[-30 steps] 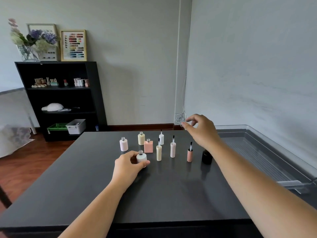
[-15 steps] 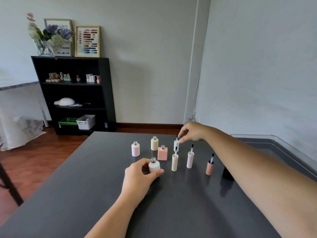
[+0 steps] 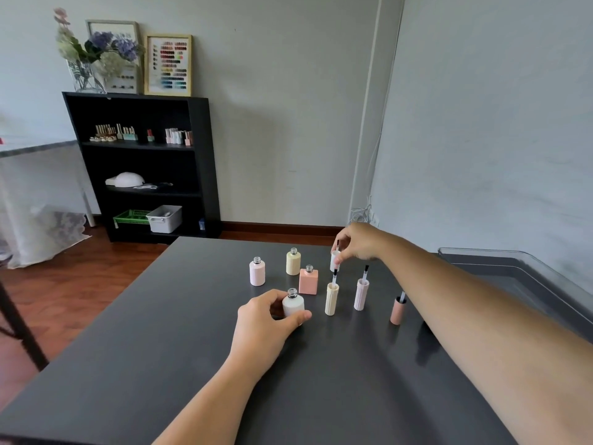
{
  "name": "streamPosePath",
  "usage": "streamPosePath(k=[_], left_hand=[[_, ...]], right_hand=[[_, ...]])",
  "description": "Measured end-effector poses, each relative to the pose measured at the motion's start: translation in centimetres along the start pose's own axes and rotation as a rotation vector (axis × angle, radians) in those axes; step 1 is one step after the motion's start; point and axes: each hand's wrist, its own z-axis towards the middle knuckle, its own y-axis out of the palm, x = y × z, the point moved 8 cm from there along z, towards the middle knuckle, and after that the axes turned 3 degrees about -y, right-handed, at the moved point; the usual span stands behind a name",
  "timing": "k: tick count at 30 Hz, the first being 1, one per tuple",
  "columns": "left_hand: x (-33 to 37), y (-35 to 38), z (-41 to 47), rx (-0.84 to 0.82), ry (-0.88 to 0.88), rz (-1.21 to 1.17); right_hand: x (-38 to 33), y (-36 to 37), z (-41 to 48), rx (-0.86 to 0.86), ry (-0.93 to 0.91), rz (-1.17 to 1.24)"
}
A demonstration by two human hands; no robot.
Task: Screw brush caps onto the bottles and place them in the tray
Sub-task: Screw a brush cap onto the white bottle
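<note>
My left hand (image 3: 266,322) grips a white open-necked bottle (image 3: 293,305) standing on the dark table (image 3: 179,348). My right hand (image 3: 359,242) pinches a white brush cap (image 3: 334,261) at the back of the group, brush pointing up. Three more open bottles stand behind: pale pink (image 3: 257,272), cream (image 3: 293,261) and a square salmon one (image 3: 308,280). Brush caps stand upright with bristles up: cream (image 3: 331,297), pale pink (image 3: 361,292) and salmon (image 3: 398,309). A clear tray (image 3: 513,261) lies at the right edge.
A black shelf unit (image 3: 144,165) with small bottles, a white lamp and bins stands against the far wall, flowers and framed charts on top. Wooden floor shows to the left. My right forearm crosses the table's right side and hides part of it.
The view shifted left and up. My right hand came down from above the table onto the white brush cap and pinched it. My left hand stayed on the white bottle.
</note>
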Motion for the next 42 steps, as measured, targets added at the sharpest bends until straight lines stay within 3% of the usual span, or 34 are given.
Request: streamPosePath(k=[6,12,20,27,32,42], left_hand=[[0.6,-0.2,-0.3,0.001,0.013,-0.003],[1.9,-0.4,-1.4,0.008,0.06,-0.041],[3.5,0.9,-4.4,-0.013,0.161,0.009],[3.1,0.5,-5.8,-0.002,0.174,0.052],[2.7,0.5,-5.8,-0.015,0.174,0.099],[2.4,0.2,-5.8,-0.011,0.162,0.018]], right_hand=[[-2.2,-4.4,-3.5,0.218,-0.078,0.089],[-4.5,-5.9,-9.2,0.284,-0.169,0.255],[-4.1,-0.5,-16.1,0.239,-0.172,0.539],[-2.6,4.5,-18.9,0.304,-0.173,0.826],[-1.3,7.4,-19.5,0.358,-0.071,0.763],[0.6,7.2,-19.8,0.555,-0.052,0.939]])
